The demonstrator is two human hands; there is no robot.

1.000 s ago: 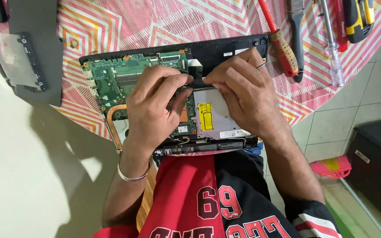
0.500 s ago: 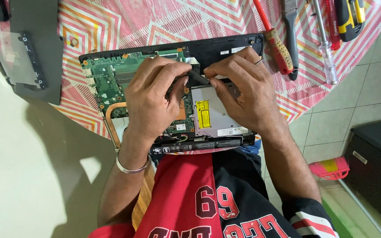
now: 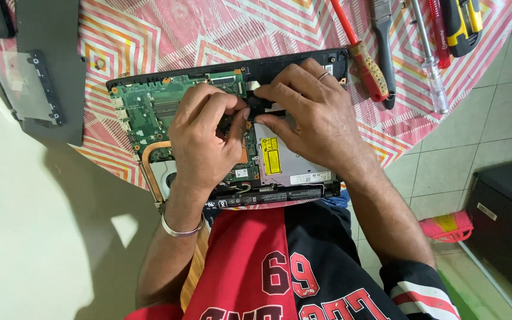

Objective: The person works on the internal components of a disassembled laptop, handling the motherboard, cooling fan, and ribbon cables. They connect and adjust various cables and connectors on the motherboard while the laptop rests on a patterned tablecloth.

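An opened laptop base (image 3: 303, 62) lies on the table with its green motherboard (image 3: 143, 109) exposed. A silver optical drive (image 3: 294, 166) sits in its right half, and a copper heat pipe (image 3: 149, 172) curves at the lower left. My left hand (image 3: 205, 139) rests on the board's middle, fingertips pinching a small dark part (image 3: 260, 102). My right hand (image 3: 312, 115) covers the drive's top and pinches the same dark part from the other side. What lies under both palms is hidden.
A pink patterned tablecloth (image 3: 179, 29) covers the round table. Screwdrivers, one with a red handle (image 3: 365, 65), and other tools lie at the top right. A grey laptop cover (image 3: 51, 65) with a drive caddy lies at the left. Tiled floor and a dark box (image 3: 508, 219) lie right.
Both hands stay on the laptop's middle. The fingertips have drawn closer together on the small dark part, and the view has shifted slightly.
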